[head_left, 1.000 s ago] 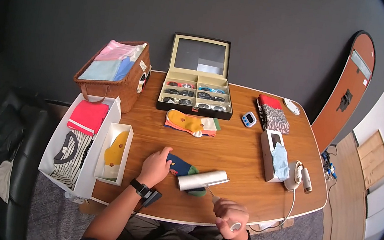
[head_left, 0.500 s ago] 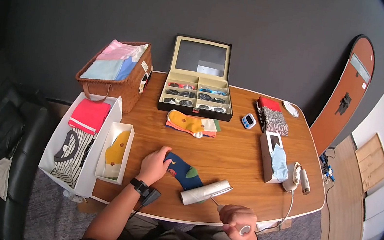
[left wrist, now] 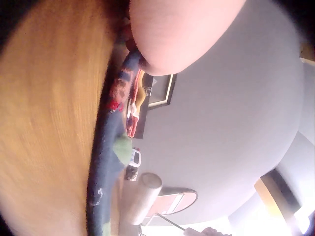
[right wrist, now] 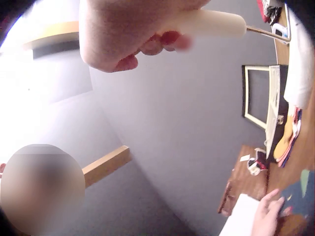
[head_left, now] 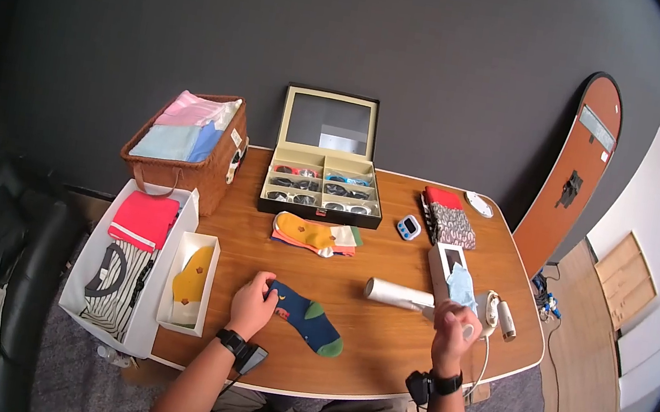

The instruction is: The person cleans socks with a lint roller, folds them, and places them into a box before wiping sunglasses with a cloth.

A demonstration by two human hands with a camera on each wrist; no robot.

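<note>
While the right hand [head_left: 453,337] has its fingers curled firmly around the handle of the lint roller [head_left: 398,294], the left hand [head_left: 251,306] touches one end of the navy sock [head_left: 302,320]; whether its fingers pinch the fabric or merely press upon it cannot be told. The sock lies flat on the wooden table [head_left: 376,356], left of the middle of the near edge, its green toe pointing obliquely towards that edge and its green heel facing the right side. The roller's white cylinder is raised above the tabletop, well apart from the sock and near a narrow white box [head_left: 436,270] by the right edge, from which a light blue cloth [head_left: 462,285] protrudes. Along the far edge stands an open case [head_left: 287,209] of sunglasses, with a stack of folded socks [head_left: 313,233] just in front. A wicker basket [head_left: 215,181] of folded cloths occupies the far left corner; a white bin [head_left: 149,307] of clothing follows the left edge, and beside it a small box [head_left: 200,318] contains a yellow sock [head_left: 191,275]. Towards the far right corner are a blue-and-white timer [head_left: 408,227] and folded patterned fabric [head_left: 452,225].
</note>
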